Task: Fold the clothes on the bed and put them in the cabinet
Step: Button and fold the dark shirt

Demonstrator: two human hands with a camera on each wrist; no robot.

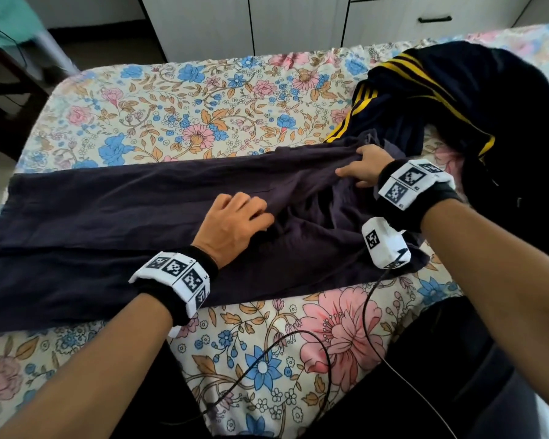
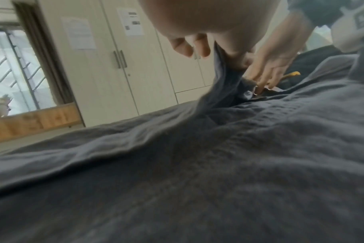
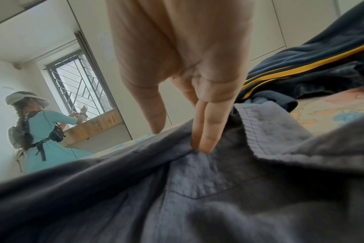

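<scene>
A dark purple garment [image 1: 124, 210] lies spread lengthwise across the floral bed [image 1: 187, 115]. My left hand [image 1: 260, 217] sits on its middle and pinches up a ridge of the cloth [image 2: 218, 78] between thumb and fingers [image 2: 185, 47]. My right hand [image 1: 355, 167] is on the bunched right end, its straight fingers [image 3: 204, 144] pressing the cloth down next to a patch pocket [image 3: 197, 177]. A navy garment with yellow stripes [image 1: 457, 99] lies heaped at the back right, touching the purple one. White cabinet doors [image 1: 203, 23] stand beyond the bed.
Black cables [image 1: 298, 343] run over the sheet near the front edge. A drawer with a dark handle [image 1: 435, 19] is at the back right. Another person in a teal dress [image 3: 46, 131] stands by the window. Bare sheet shows behind the purple garment.
</scene>
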